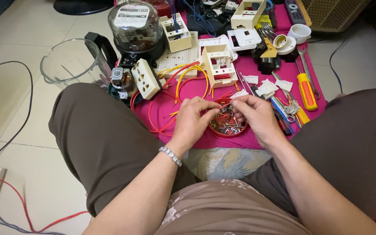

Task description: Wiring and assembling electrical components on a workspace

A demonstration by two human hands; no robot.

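My left hand (193, 119) and my right hand (253, 114) meet over a small red round dish (223, 134) full of small metal parts. Between the fingertips of both hands I pinch a short thin red piece, probably a wire end (225, 105). The dish sits on a pink cloth (196, 93) on the floor between my knees. A silver bracelet (171, 156) is on my left wrist. Red and yellow wires (183, 80) loop across the cloth just beyond my left hand.
On the cloth lie cream switch boxes (218, 65), a socket plate (146, 78), an electricity meter (135, 28), a perforated board (179, 54), an orange-handled screwdriver (306, 91), pliers and lamp holders. A clear jug (72, 61) stands left. Cables cross the tiled floor.
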